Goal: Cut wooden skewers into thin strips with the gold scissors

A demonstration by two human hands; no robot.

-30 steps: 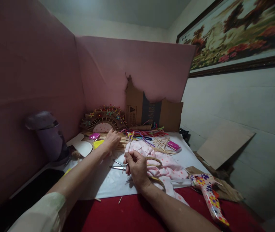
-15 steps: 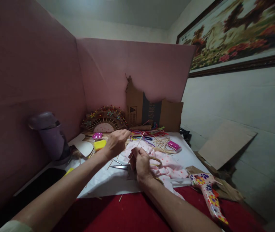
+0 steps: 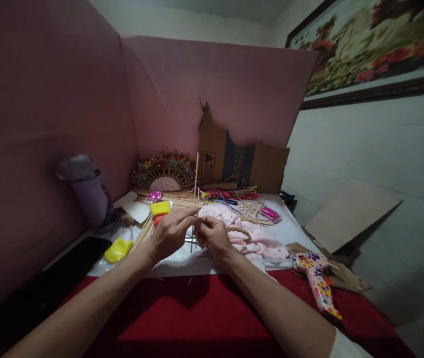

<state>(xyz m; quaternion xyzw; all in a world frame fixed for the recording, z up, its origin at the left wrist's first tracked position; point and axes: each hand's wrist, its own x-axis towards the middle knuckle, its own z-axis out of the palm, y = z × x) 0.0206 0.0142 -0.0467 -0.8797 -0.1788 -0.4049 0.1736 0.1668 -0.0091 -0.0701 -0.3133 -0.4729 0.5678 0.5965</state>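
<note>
Two thin wooden sticks [image 3: 196,171], one long and one shorter, stand upright between my hands over the white sheet. My right hand [image 3: 215,237] pinches them with thumb and fingers. From the other side, my left hand [image 3: 172,232] closes its fingertips on the long stick; its grip is partly hidden. Scissors lie beneath and beside my right hand, a gold handle loop [image 3: 242,233] showing on the right. Pink dotted cloth [image 3: 260,239] is bunched beside that hand.
A decorated fan-shaped piece [image 3: 165,174] and torn cardboard [image 3: 212,166] stand at the back. Yellow clay packets [image 3: 118,250] and a purple tumbler [image 3: 94,199] are left. Coloured cords [image 3: 230,194], loose sticks [image 3: 251,213] and a flowered glue gun [image 3: 320,283] are right.
My left hand has come down and right to meet my right hand at the sticks. The long stick has swung from a slant to upright. The whole view has shifted slightly.
</note>
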